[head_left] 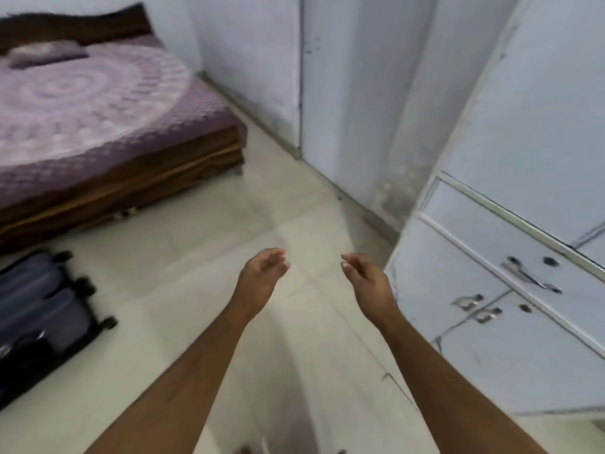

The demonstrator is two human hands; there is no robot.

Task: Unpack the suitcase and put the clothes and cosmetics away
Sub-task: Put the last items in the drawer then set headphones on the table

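A dark blue-grey suitcase (42, 319) lies flat on the floor at the far left, its wheels pointing right; it looks closed, and part of it runs out of view. My left hand (262, 273) and my right hand (366, 276) hover side by side over the pale floor in the middle of the view, palms facing each other, fingers loosely curled, holding nothing. Both hands are well to the right of the suitcase. No clothes or cosmetics show.
A bed (98, 126) with a purple patterned cover and a pillow (45, 55) stands at the back left. A pale blue wardrobe (510, 290) with metal handles and closed doors fills the right. White walls and a corner pillar (360, 93) stand behind. Tiled floor (203, 244) lies between.
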